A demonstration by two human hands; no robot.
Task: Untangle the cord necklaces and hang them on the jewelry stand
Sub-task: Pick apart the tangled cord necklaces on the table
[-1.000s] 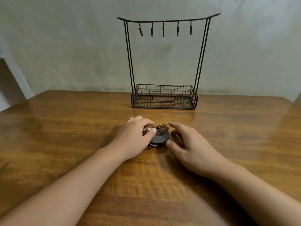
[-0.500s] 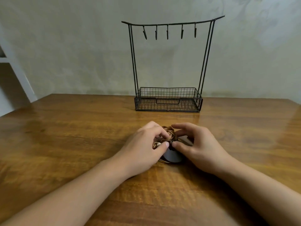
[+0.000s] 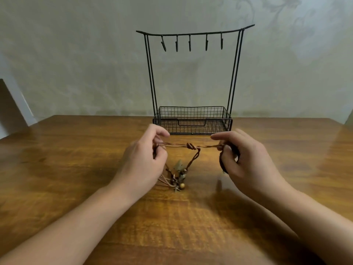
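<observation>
Brown cord necklaces point(image 3: 191, 146) are stretched taut between my hands above the table, with a knot near the middle. My left hand point(image 3: 142, 159) pinches the cords' left end. My right hand point(image 3: 246, 159) pinches the right end and also holds a dark round pendant point(image 3: 222, 162), mostly hidden by the fingers. A tangle of cords, beads and a pale pendant point(image 3: 178, 177) hangs down and rests on the wood. The black wire jewelry stand point(image 3: 193, 33) rises just behind, with several bare hooks.
The stand's wire basket base point(image 3: 192, 124) sits right behind my hands on the wooden table point(image 3: 66, 159). A patterned wall closes off the back. A white piece of furniture point(image 3: 11, 104) shows at the far left.
My hands lifted the bundle off the table and pulled apart, stretching the cords into a line. The dark pendant went right with my right hand; the beaded tangle dropped out below.
</observation>
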